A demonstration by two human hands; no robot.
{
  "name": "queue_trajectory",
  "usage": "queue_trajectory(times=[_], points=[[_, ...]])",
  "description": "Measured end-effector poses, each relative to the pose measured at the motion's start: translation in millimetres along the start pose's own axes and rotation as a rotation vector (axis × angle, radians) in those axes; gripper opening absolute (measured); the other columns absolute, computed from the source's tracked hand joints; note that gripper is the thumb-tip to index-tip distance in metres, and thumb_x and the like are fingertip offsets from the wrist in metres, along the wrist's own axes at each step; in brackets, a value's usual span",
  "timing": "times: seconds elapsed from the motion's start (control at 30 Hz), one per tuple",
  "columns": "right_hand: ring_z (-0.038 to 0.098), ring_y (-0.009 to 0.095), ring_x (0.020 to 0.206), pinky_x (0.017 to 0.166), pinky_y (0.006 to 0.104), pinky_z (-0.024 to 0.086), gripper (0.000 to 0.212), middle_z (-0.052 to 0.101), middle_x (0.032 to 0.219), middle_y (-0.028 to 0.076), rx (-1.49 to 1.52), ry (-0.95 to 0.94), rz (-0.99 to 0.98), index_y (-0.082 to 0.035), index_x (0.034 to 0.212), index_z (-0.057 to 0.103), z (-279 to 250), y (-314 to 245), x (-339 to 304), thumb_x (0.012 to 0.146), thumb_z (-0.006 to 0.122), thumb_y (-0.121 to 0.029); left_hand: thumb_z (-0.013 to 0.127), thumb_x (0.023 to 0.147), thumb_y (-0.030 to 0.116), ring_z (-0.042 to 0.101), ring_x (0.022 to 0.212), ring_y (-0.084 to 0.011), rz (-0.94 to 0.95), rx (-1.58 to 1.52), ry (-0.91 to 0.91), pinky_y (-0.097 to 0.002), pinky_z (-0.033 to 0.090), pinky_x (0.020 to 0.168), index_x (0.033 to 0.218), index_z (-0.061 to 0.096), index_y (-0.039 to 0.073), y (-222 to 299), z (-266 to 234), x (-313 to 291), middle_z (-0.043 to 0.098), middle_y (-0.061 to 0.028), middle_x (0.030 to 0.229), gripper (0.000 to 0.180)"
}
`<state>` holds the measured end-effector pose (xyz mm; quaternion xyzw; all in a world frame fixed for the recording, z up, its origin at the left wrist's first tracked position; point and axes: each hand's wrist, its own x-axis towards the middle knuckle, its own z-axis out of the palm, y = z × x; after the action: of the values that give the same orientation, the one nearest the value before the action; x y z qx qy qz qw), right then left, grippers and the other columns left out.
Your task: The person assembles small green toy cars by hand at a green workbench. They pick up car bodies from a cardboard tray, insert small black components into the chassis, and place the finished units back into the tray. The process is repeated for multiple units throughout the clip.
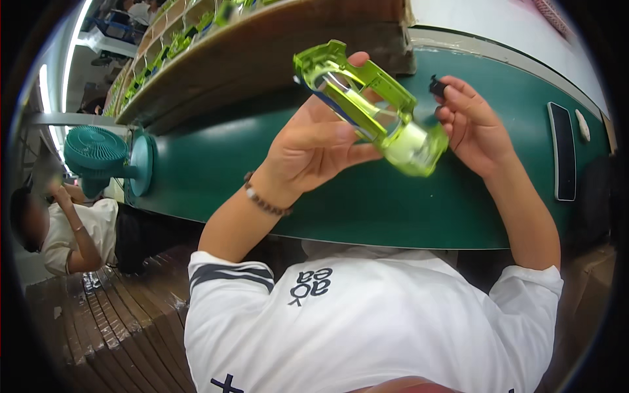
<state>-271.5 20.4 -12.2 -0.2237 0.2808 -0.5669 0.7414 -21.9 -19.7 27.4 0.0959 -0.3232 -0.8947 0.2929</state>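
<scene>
Above the desk [367,213], the left hand [308,144] pinches the green plastic housing [368,128], the right hand [477,124] a small black part [437,86]. A steady housing and light fingertip grip serve best.

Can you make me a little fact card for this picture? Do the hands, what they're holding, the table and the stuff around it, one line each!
Left hand: holds the green shell, tilted
Right hand: holds a small black piece in its fingers
Black piece and shell: apart
Left wrist: beaded bracelet
Table: green, under both hands
Left end: teal fan
Right end: dark flat slab, small white thing
Far side: shelf with green parts
Other person: at left, light shirt
</scene>
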Motion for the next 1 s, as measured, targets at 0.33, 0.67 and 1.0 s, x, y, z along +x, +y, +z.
queue_trajectory(times=[0.33, 0.67, 1.0], points=[[0.056, 0.007, 0.065, 0.055, 0.0194, 0.043, 0.018, 0.065, 0.081, 0.004, -0.587, -0.096, -0.251, -0.002, 0.095, 0.066, 26.1, -5.4, -24.9, 0.079, 0.072, -0.007, 0.077, 0.067, -0.002, 0.042, 0.128, -0.0313, 0.140, 0.727, -0.062, -0.0472, 0.041, 0.102, 0.132, 0.035, 0.009, -22.9, -19.6, 1.9, 0.045, -0.0179, 0.134, 0.078], [0.056, 0.006, 0.062, 0.054, 0.0175, 0.043, 0.022, 0.066, 0.077, 0.002, -0.762, 0.077, -0.194, -0.003, 0.095, 0.068, 36.4, -0.2, -27.6, 0.076, 0.075, -0.012, 0.033, 0.098, 0.040, 0.062, 0.095, -0.0323, -0.225, 0.305, 0.157, -0.0357, 0.057, 0.064, 0.140, 0.026, 0.009, -12.1, -14.3, 5.9, 0.049, -0.0197, 0.126, 0.053], [0.057, 0.008, 0.065, 0.057, 0.0217, 0.044, 0.024, 0.067, 0.081, 0.004, -0.770, 0.189, 0.056, -0.001, 0.095, 0.067, 40.9, 24.1, -17.6, 0.075, 0.074, -0.012, 0.055, 0.083, 0.027, 0.056, 0.093, -0.0110, -0.129, 0.662, 0.104, -0.0228, 0.050, 0.071, 0.134, 0.042, 0.002, -14.4, -7.2, 9.7, 0.055, -0.0101, 0.119, 0.058]])
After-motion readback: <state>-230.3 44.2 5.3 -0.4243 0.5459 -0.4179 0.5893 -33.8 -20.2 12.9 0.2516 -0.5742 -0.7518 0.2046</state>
